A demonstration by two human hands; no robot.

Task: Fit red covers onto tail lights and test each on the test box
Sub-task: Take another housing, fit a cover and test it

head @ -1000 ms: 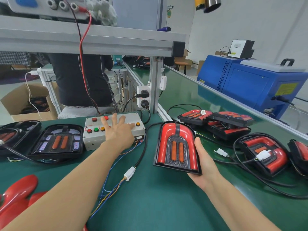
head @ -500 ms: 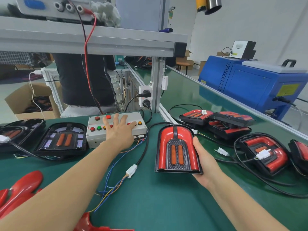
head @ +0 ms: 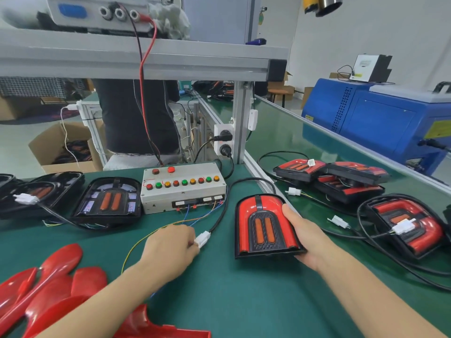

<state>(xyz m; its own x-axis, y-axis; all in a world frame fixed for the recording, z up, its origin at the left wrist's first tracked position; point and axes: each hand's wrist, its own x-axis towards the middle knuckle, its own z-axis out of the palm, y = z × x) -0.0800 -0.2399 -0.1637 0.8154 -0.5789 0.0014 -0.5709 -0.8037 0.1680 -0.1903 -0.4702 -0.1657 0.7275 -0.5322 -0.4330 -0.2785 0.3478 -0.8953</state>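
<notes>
The green bench (head: 219, 301) fills the lower view, with bare mat at 6 o'clock between the two forearms. The test box (head: 183, 189) sits at 12 o'clock of the left hand, long axis running 9 to 3, its button rows facing up. Loose red covers (head: 48, 286) crowd the bench edge at 8 o'clock. The covered tail light (head: 264, 225) lies flat just right of centre, long axis 12 to 6, rounded end pointing to 12, flat end toward the person. More finished lights (head: 336, 176) are stacked at 2 o'clock, and uncovered ones (head: 107, 201) lie at 10. The right hand (head: 310, 240) cups the light's right edge, thumb on its face, fingers curled beneath. The left hand (head: 170, 247), knuckles up, pinches the white connector (head: 203, 238) at 9 o'clock of the light.
</notes>
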